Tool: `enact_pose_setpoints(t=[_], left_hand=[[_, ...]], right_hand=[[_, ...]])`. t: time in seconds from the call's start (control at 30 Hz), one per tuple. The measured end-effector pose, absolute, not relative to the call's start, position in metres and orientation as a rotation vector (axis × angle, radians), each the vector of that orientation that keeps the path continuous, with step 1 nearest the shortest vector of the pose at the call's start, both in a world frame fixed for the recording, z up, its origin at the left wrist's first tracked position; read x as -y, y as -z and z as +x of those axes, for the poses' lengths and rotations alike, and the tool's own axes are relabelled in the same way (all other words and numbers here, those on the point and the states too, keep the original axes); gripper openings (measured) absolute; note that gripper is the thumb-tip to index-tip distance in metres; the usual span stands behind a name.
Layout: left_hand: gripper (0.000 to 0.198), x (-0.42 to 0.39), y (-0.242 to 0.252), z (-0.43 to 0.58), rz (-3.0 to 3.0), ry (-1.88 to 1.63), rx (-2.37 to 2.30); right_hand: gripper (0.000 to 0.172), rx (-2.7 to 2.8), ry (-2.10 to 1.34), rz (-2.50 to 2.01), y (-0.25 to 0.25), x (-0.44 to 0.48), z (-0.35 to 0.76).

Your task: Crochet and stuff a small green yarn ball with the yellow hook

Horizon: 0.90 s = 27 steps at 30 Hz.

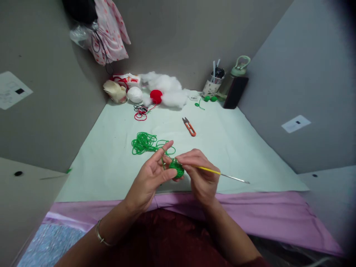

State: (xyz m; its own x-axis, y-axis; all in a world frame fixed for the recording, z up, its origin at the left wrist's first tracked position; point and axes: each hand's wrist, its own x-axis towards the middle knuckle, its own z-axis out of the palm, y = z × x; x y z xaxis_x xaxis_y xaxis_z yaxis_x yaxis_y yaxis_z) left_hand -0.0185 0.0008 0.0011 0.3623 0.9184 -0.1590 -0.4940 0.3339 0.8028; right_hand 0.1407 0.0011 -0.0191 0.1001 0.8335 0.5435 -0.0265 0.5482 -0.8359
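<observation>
Pinched between the thumb and fingers of my left hand [151, 174] is a small round green crochet piece [177, 169]. Green yarn runs over my raised left index finger. My right hand [201, 172] grips a crochet hook [210, 170] with a yellow handle; its silver far end points right. The hook's working tip is at the top edge of the green piece, partly hidden by my fingers. A loose heap of green yarn [144, 143] lies on the table just beyond my left hand. Orange thread snips [189, 127] rest farther back.
Along the back lie white stuffing [169, 89], a red yarn ball [156, 96], a white ball [135, 95] and tangled red and black yarn [141, 112]. At back right are a pen cup [211, 86], a bottle [229, 79], a dark phone [236, 92] and small green pieces [210, 98]. Grey partitions enclose the table.
</observation>
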Motion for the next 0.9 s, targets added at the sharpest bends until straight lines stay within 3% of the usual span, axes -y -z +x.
enact_pose_setpoints(t=[0.23, 0.43, 0.7, 0.9], left_hand=[[0.099, -0.007, 0.002, -0.021, 0.867, -1.156, -0.836], [0.087, 0.004, -0.004, -0.009, 0.96, -1.231, -0.95], [0.091, 0.001, 0.005, -0.014, 0.824, -1.167, -0.774], [0.055, 0.0, 0.008, -0.025, 0.846, -1.074, -0.701]], right_hand=[[0.023, 1.403, -0.675, -0.809, 0.014, 0.002, 0.141], [0.037, 1.369, -0.383, -0.841, 0.022, 0.008, 0.129], [0.012, 1.36, -0.772, -0.771, 0.017, -0.005, 0.145], [0.01, 1.308, -0.865, -0.714, 0.02, -0.009, 0.147]])
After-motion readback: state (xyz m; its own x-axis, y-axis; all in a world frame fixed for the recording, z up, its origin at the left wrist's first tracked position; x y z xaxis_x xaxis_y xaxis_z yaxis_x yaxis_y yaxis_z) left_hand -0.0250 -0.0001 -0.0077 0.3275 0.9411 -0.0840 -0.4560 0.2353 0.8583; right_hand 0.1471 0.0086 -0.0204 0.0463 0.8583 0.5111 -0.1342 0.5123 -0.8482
